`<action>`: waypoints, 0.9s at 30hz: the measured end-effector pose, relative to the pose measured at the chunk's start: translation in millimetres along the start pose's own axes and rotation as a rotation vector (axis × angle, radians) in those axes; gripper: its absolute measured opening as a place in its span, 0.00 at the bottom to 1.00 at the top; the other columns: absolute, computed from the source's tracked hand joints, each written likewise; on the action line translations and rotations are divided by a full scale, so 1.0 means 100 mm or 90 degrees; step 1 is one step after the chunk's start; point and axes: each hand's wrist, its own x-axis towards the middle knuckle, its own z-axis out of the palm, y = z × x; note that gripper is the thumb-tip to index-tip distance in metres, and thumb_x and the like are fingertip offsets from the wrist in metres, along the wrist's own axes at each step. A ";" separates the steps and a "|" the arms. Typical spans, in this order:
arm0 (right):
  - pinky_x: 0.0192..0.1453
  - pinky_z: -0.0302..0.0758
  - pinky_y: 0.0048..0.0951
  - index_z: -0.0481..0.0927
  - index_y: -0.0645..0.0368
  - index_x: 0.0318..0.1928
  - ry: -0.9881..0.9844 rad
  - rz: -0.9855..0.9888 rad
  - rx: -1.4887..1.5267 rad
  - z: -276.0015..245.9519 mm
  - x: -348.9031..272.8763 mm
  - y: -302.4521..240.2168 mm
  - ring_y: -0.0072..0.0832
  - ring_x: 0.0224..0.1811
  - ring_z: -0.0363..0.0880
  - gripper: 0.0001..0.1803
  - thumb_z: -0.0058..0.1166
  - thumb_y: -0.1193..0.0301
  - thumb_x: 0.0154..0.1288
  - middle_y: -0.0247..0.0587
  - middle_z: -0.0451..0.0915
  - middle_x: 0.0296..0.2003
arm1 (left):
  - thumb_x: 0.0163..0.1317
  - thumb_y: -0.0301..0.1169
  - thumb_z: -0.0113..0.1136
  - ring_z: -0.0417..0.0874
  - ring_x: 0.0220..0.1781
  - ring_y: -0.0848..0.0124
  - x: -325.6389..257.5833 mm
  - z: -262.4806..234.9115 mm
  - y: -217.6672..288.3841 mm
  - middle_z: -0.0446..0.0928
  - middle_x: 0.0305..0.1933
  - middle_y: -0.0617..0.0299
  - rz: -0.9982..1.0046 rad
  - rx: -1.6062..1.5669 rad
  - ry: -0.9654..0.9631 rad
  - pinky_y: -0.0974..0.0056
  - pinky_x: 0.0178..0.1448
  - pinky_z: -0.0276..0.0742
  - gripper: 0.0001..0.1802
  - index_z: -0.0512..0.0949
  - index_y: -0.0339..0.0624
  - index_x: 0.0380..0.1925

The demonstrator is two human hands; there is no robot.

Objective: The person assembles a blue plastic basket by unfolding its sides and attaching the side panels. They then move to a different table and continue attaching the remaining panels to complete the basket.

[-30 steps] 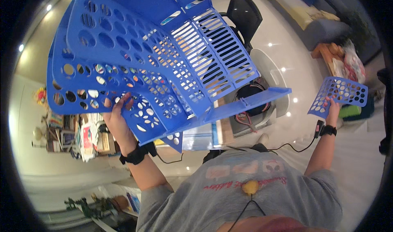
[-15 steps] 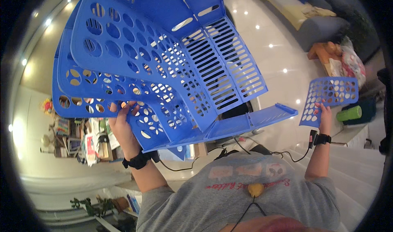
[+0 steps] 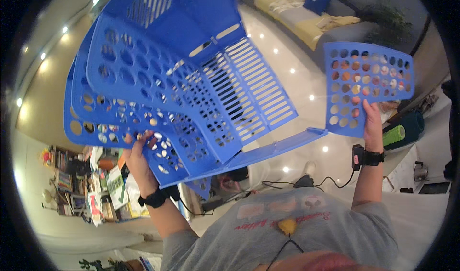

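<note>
A large blue plastic file rack (image 3: 187,98), with several upright dividers pierced by round holes and a slotted back and base, is held up in front of me, tilted. My left hand (image 3: 140,164) is closed on the lower edge of its outermost left divider, fingertips showing through the holes. On the right, my right hand (image 3: 373,121) grips a separate blue perforated divider panel (image 3: 348,96), L-shaped, upright, with its thumb in front. The panel's lower left corner is close to the right end of the rack's front strip (image 3: 282,145); I cannot tell whether they touch.
A cluttered desk (image 3: 108,194) and a bookshelf (image 3: 67,187) stand at left. At the far right is a grey sofa (image 3: 314,29) with a yellowish cover. A green roller (image 3: 394,135) and a kettle (image 3: 420,170) are at right. Cables (image 3: 273,182) run near my waist.
My right hand has raised the loose panel and brought it leftward, closer to the rack. The rack has shifted slightly left, with my left hand still on it. The view has turned somewhat.
</note>
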 end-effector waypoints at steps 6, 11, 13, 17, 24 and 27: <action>0.35 0.74 0.21 0.66 0.56 0.64 -0.021 0.030 -0.029 -0.61 1.10 -0.58 0.20 0.30 0.75 0.23 0.48 0.66 0.72 0.40 0.81 0.45 | 0.59 0.17 0.46 0.84 0.45 0.59 0.23 1.85 0.07 0.75 0.48 0.46 -0.059 -0.011 -0.068 0.66 0.39 0.83 0.21 0.65 0.28 0.55; 0.37 0.73 0.21 0.68 0.57 0.63 -0.069 0.015 -0.104 -0.80 1.85 -0.85 0.20 0.30 0.74 0.22 0.47 0.69 0.71 0.38 0.81 0.45 | 0.57 0.18 0.48 0.83 0.47 0.60 0.38 2.95 -0.12 0.73 0.56 0.51 -0.118 0.024 -0.120 0.66 0.38 0.83 0.23 0.66 0.27 0.55; 0.37 0.73 0.21 0.67 0.58 0.64 -0.090 0.004 -0.163 -0.80 2.17 -0.99 0.20 0.30 0.74 0.22 0.47 0.70 0.71 0.39 0.81 0.45 | 0.56 0.17 0.47 0.83 0.46 0.61 0.45 3.36 -0.30 0.72 0.56 0.53 -0.132 0.020 -0.118 0.68 0.37 0.82 0.24 0.67 0.29 0.56; 0.38 0.74 0.22 0.65 0.62 0.65 -0.144 -0.018 -0.132 -0.52 2.69 -1.14 0.20 0.30 0.74 0.24 0.46 0.71 0.70 0.41 0.81 0.44 | 0.56 0.17 0.45 0.83 0.45 0.58 0.77 3.75 -0.70 0.70 0.58 0.55 -0.176 -0.007 -0.167 0.66 0.37 0.83 0.26 0.66 0.30 0.59; 0.37 0.74 0.21 0.66 0.61 0.65 -0.299 -0.030 -0.223 0.40 3.55 -0.70 0.20 0.30 0.75 0.24 0.44 0.74 0.69 0.41 0.80 0.44 | 0.55 0.17 0.45 0.83 0.45 0.57 1.52 3.89 -1.84 0.69 0.60 0.52 -0.211 -0.034 -0.182 0.65 0.39 0.83 0.28 0.66 0.30 0.59; 0.34 0.74 0.20 0.66 0.60 0.65 -0.326 -0.057 -0.292 0.76 3.91 -0.57 0.19 0.29 0.75 0.24 0.43 0.74 0.68 0.41 0.80 0.42 | 0.54 0.15 0.46 0.84 0.41 0.60 1.97 3.97 -2.22 0.72 0.52 0.55 -0.253 -0.064 -0.192 0.66 0.38 0.82 0.26 0.67 0.30 0.57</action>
